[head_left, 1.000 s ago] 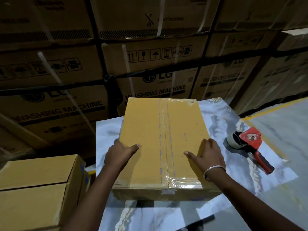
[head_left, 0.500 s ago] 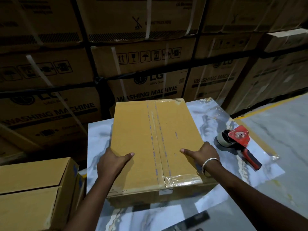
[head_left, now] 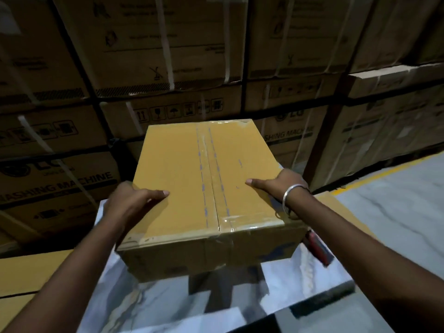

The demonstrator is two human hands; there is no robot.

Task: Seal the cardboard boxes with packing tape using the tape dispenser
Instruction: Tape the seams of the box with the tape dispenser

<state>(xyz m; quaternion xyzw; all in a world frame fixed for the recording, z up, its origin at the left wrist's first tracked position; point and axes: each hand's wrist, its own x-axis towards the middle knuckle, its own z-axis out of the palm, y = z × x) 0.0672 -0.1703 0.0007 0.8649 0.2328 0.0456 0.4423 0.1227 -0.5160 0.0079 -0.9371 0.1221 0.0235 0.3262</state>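
A brown cardboard box (head_left: 182, 179) with clear tape along its centre seam and over its near edge is held up above the marble-patterned table (head_left: 153, 306). My left hand (head_left: 129, 203) grips its left side, thumb lying on the top. My right hand (head_left: 281, 186), with a metal bangle on the wrist, grips the right side, thumb on top. The tape dispenser (head_left: 318, 248) shows only its red handle below the box's right corner; the rest is hidden behind the box and my right arm.
A wall of large strapped washing-machine cartons (head_left: 168, 56) stands right behind the table. Another brown box (head_left: 26, 277) sits low on the left. Marble floor with a yellow line (head_left: 384, 171) lies to the right.
Both hands have lifted the box off the table and toward me. It now covers most of the tape dispenser, and the view has tilted upward.
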